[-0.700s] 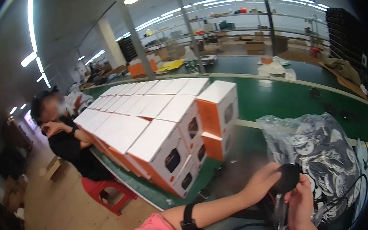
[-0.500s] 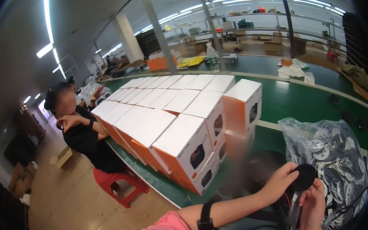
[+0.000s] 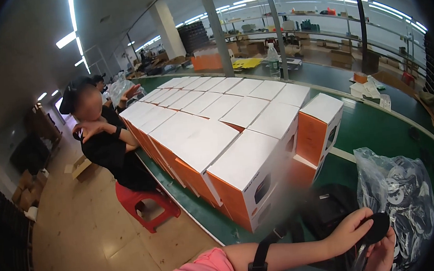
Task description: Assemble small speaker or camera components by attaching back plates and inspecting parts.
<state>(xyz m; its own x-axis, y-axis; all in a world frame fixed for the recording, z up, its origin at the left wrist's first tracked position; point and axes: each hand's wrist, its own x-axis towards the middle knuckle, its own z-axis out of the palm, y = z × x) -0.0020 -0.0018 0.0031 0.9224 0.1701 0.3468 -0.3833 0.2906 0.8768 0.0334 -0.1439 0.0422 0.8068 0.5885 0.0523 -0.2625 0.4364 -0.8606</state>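
Note:
A round black disc-shaped part (image 3: 377,229) is between my two hands at the lower right. My left hand (image 3: 350,233) pinches its near-left edge with thumb and fingers. From below, the fingers of my right hand (image 3: 381,253) close on its lower edge. Just beyond the hands stands a clear plastic bag (image 3: 367,174) full of flat black and silver round parts (image 3: 397,197). A black bag-like item with straps (image 3: 329,208) lies beside my left forearm, partly blurred.
Stacked white-and-orange boxes (image 3: 196,137) fill the green bench (image 3: 376,126) at centre, with one box (image 3: 320,126) standing apart. A person (image 3: 106,140) in black sits at left on a red stool (image 3: 148,206). A water bottle (image 3: 273,61) and shelves stand farther back.
The view has swung left, so the bench and boxes sit farther right in the picture. Both hands still hold the black disc, which has tilted and shows a narrower face.

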